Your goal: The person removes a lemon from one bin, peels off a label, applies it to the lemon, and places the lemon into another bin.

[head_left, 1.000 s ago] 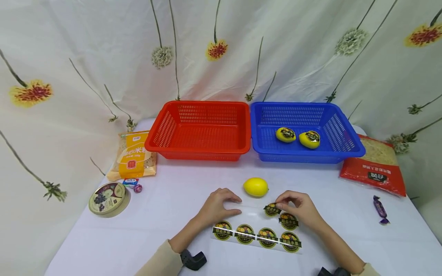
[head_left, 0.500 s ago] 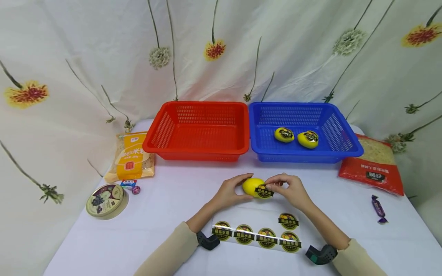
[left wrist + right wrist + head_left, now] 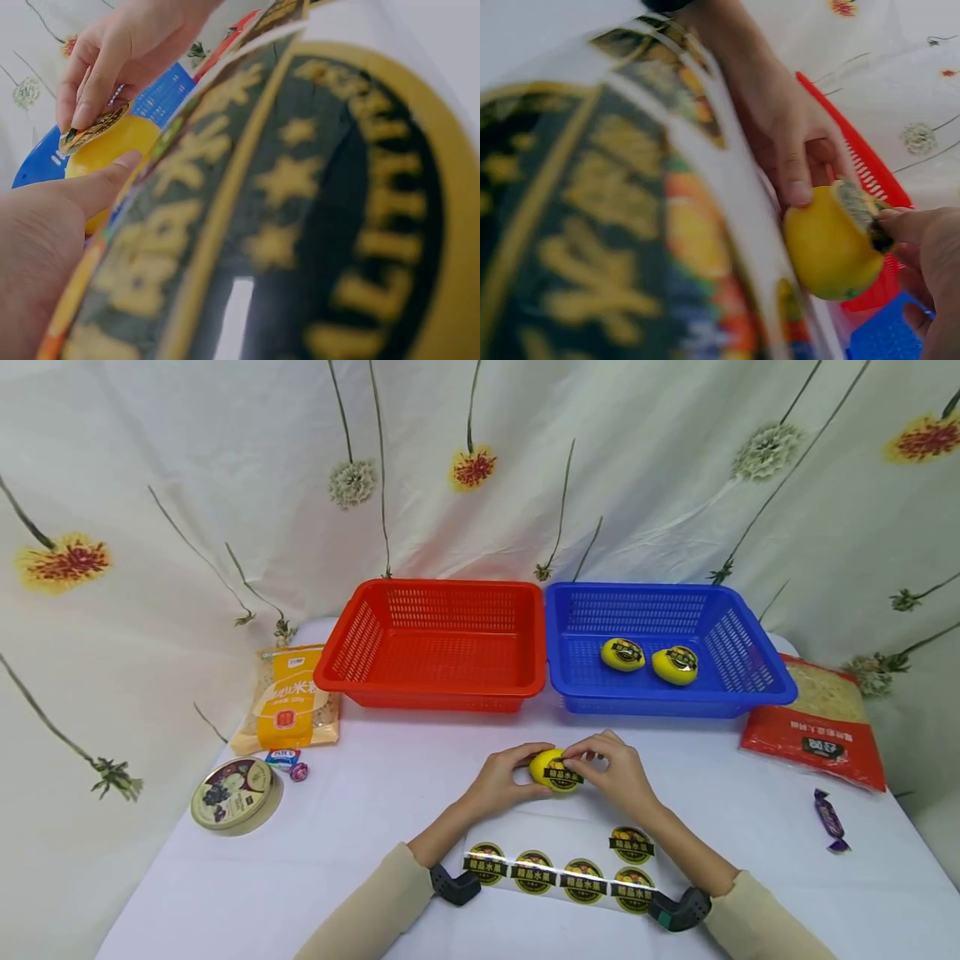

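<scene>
In the head view my left hand holds a yellow lemon from its left side, thumb and fingers around it. My right hand pinches the edge of a round black-and-gold fruit sticker, which lies over the lemon's right part. From the right wrist, the sticker shows against the top of the lemon, one edge raised in the pinching fingers. Just below the hands is a clear sticker sheet with several matching stickers. Those stickers loom large and blurred in both wrist views.
A red basket and a blue basket stand side by side behind the hands. Two stickered lemons lie in the blue one. Food bags, a round tin and small candies lie toward the table's sides.
My right hand has lifted a sticker off the sheet and brought it up to the lemon. The left hand has moved from the sheet to grip the lemon. Now the sticker sits further left on it.
</scene>
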Demonstrator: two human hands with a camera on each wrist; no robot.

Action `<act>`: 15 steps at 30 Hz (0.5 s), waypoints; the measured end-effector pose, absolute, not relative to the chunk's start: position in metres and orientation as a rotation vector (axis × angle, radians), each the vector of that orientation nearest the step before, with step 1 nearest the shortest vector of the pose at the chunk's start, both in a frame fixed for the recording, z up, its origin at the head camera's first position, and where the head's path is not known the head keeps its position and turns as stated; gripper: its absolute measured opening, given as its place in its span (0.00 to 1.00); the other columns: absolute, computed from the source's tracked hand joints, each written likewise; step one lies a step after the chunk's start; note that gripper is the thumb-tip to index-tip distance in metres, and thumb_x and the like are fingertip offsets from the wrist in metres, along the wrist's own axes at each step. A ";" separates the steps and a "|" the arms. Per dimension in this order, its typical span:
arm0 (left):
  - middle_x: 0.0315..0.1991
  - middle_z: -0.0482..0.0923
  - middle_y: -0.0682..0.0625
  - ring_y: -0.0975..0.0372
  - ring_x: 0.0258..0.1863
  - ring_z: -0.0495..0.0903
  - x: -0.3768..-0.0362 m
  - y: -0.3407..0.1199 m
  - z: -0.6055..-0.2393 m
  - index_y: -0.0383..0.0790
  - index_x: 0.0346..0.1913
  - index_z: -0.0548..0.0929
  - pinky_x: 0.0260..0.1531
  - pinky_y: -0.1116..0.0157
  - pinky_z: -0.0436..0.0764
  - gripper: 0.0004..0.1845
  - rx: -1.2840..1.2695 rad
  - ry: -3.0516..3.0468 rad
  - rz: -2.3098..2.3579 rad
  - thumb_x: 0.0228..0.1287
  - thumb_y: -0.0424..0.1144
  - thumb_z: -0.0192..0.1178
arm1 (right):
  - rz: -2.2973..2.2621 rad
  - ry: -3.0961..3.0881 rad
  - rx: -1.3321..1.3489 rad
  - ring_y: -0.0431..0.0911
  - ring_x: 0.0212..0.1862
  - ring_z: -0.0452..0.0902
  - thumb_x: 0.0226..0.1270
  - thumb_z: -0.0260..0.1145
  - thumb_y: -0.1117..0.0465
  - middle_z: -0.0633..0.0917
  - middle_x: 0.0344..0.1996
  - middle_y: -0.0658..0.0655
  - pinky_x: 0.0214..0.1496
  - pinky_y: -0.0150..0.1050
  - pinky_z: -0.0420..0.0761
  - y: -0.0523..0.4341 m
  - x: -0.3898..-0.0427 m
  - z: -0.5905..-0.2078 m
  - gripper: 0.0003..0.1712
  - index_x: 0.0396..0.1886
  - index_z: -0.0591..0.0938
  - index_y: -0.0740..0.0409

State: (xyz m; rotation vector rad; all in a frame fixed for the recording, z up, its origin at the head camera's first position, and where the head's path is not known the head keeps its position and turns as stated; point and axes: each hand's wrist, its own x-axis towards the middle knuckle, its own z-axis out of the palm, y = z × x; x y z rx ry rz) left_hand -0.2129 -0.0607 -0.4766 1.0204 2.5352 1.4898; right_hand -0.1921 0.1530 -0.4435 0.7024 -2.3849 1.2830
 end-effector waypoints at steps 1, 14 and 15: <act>0.54 0.76 0.51 0.66 0.51 0.76 -0.213 -0.061 -0.477 0.43 0.59 0.74 0.52 0.71 0.72 0.32 1.014 2.536 1.490 0.47 0.38 0.72 | 1.231 -2.355 0.718 0.40 0.31 0.69 0.50 0.73 0.64 0.83 0.28 0.43 0.31 0.32 0.73 0.152 -0.192 -0.447 0.08 0.32 0.85 0.51; 0.56 0.75 0.50 0.64 0.51 0.76 -0.214 -0.062 -0.481 0.42 0.60 0.73 0.51 0.72 0.72 0.33 1.027 2.547 1.492 0.48 0.39 0.71 | 1.206 -2.215 0.800 0.47 0.45 0.76 0.45 0.75 0.65 0.82 0.44 0.53 0.49 0.29 0.74 0.154 -0.180 -0.463 0.24 0.46 0.83 0.57; 0.56 0.75 0.50 0.64 0.51 0.76 -0.214 -0.062 -0.481 0.42 0.60 0.73 0.51 0.72 0.72 0.33 1.030 2.547 1.494 0.48 0.39 0.71 | 1.219 -2.225 0.814 0.47 0.47 0.76 0.45 0.75 0.65 0.82 0.44 0.53 0.50 0.29 0.74 0.155 -0.180 -0.464 0.24 0.46 0.83 0.57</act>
